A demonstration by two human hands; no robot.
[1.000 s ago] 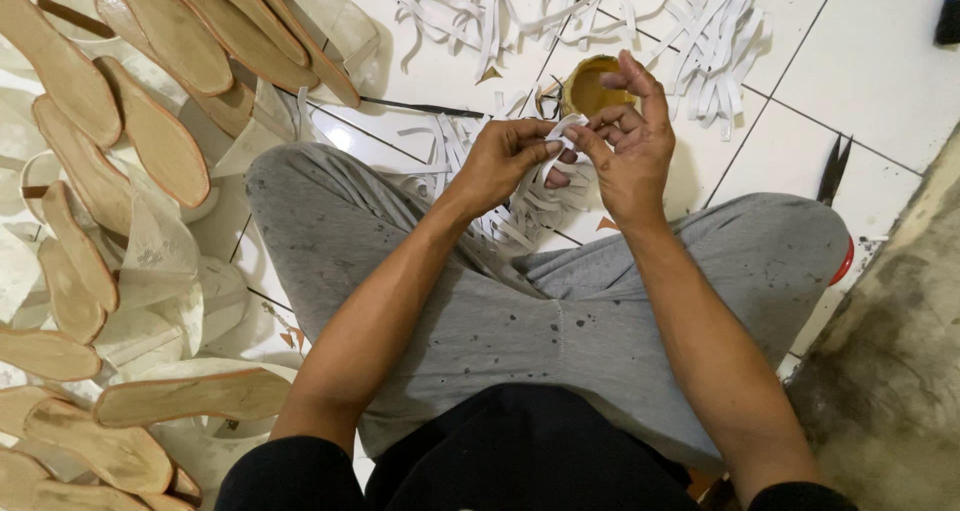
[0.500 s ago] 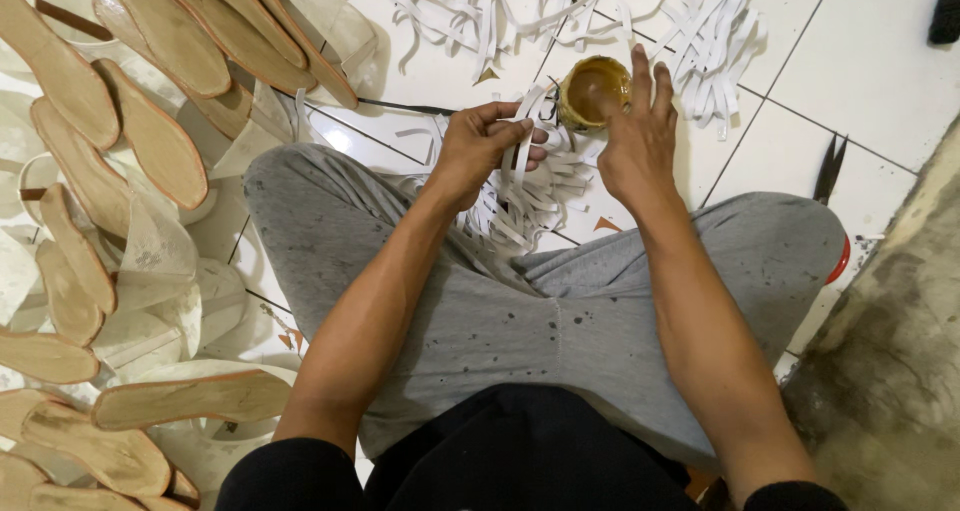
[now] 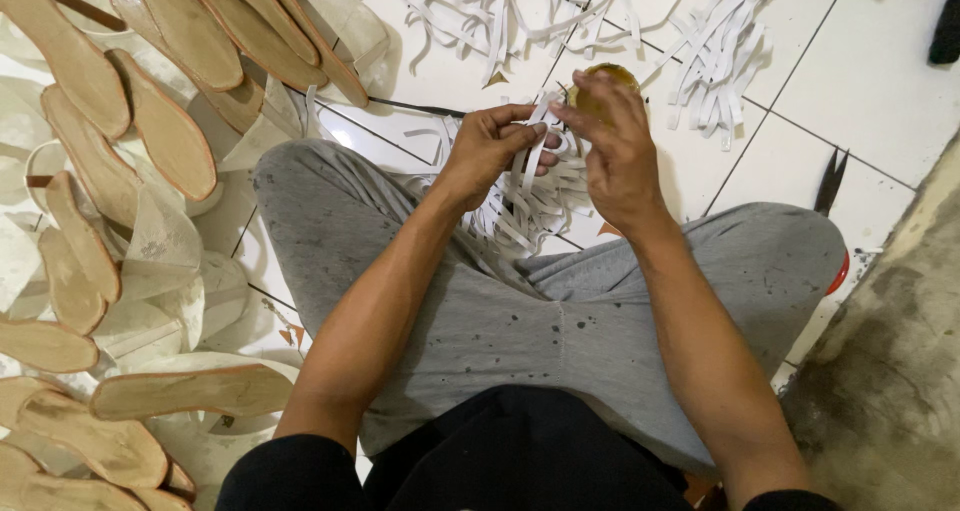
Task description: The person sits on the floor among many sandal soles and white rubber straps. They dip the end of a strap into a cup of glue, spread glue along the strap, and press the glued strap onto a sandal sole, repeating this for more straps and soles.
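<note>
My left hand [image 3: 495, 149] pinches a white strip [image 3: 535, 151] that stands upright between its fingers. My right hand [image 3: 612, 151] is close beside it, fingertips touching the same strip and covering most of a small round tin of yellow-brown glue [image 3: 600, 76] on the floor. Below both hands a heap of white strips [image 3: 525, 216] lies between my knees, on grey trousers [image 3: 520, 321].
Many tan shoe insoles [image 3: 160, 131] with clear plastic pieces cover the floor at the left. More loose white strips [image 3: 715, 61] lie on the white tiles ahead. Black scissors [image 3: 830, 181] rest by my right knee. A rough concrete surface [image 3: 890, 371] runs along the right.
My right hand has come off the glue tin's far side toward the left hand. Both hands have drawn nearer to me and now meet on the strip.
</note>
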